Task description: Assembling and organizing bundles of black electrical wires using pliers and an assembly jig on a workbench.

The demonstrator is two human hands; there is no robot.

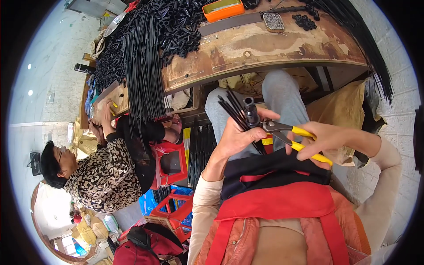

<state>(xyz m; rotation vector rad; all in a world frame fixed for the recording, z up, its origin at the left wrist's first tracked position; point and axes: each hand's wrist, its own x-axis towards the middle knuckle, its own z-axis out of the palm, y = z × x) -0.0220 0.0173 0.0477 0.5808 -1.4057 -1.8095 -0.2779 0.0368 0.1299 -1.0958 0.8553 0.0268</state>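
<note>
A bundle of thin black rods [233, 109] rests in my left hand [236, 138], which is closed around it. A black tubular fitting [251, 115] with a round open end stands up beside the rods, held at the same fingers. My right hand [329, 139] grips a pair of pliers [312, 154] with yellow handles and dark metal jaws. The handles are spread somewhat apart. The jaws sit right by the fitting, close to my left thumb; whether they bite on anything is hidden there. Both hands are above my lap.
A worn wooden bench [247, 53] bears a heap of black fittings [176, 31], long black rods [143, 66], an orange tray [223, 10] and a tin of small metal parts [274, 21]. On the left a co-worker [104, 176] sits near red stools [170, 163].
</note>
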